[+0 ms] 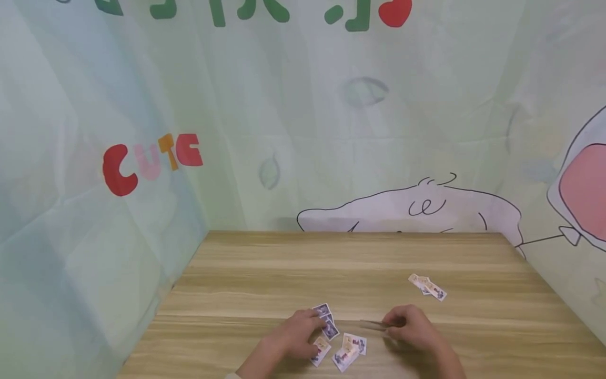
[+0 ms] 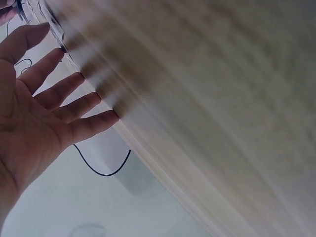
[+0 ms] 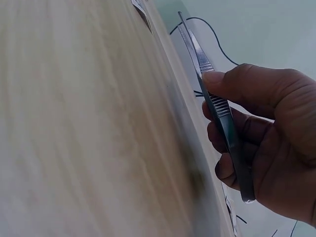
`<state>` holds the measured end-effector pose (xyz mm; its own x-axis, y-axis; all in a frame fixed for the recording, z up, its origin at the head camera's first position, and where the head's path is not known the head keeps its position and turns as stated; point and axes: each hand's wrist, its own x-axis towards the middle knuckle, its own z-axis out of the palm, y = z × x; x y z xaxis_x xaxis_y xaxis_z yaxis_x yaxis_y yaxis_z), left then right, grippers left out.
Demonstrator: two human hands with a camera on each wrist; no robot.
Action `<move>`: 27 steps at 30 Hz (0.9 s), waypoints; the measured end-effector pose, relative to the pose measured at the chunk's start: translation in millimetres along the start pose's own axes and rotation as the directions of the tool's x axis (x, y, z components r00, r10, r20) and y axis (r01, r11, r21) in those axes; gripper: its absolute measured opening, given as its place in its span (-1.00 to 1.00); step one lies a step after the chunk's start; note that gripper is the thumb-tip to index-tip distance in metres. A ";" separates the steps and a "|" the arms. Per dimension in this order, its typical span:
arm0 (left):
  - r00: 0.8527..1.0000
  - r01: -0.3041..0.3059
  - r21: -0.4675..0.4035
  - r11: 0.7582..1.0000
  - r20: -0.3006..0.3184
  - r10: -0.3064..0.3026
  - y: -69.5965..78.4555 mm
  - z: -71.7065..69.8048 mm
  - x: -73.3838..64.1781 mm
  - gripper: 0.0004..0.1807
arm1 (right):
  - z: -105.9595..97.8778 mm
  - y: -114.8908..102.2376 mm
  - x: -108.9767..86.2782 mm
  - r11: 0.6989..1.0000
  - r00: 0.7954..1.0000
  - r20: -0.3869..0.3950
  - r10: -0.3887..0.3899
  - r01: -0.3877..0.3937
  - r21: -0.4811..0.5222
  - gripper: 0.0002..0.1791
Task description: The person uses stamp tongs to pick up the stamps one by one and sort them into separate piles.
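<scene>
My right hand (image 1: 414, 329) pinches metal tweezers (image 1: 373, 325) between thumb and fingers, the tips aimed left just over the table. In the right wrist view the tweezers (image 3: 228, 126) have ridged grips, and their two tips stand slightly apart with nothing between them. My left hand (image 1: 299, 334) lies with fingers spread over several small dark-patterned cards (image 1: 330, 330). In the left wrist view, the fingertips of that left hand (image 2: 39, 108) touch the tabletop. By its thumb lies a small cream card (image 1: 322, 347) with printed figures. Between the hands, similar cream cards (image 1: 347, 355) overlap.
Farther back on the right, a few more cream cards (image 1: 428, 287) overlap on the wood-grain table (image 1: 284, 263). A printed cloth backdrop (image 1: 303, 131) hangs behind the table and along its sides.
</scene>
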<state>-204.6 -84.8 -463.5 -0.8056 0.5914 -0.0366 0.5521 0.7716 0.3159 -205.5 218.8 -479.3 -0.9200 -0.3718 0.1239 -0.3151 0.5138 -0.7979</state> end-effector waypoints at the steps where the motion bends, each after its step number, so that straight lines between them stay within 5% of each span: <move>1: 1.000 0.002 -0.002 1.000 0.000 -0.002 0.0 0.0 -0.3 -0.38 | 1.4 -0.7 0.6 1.000 1.000 0.005 -0.003 0.003 0.000 -0.84; 27: 1.000 -0.006 -0.007 1.000 0.006 0.006 -1.1 -0.1 -1.4 -0.36 | 25.5 -16.6 13.5 0.997 0.987 0.155 -0.053 0.043 0.064 -0.84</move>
<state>-204.1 -86.5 -463.7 -0.8008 0.5977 -0.0399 0.5558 0.7662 0.3224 -206.8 185.5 -479.4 -0.8549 -0.5136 0.0731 -0.3391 0.4466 -0.8280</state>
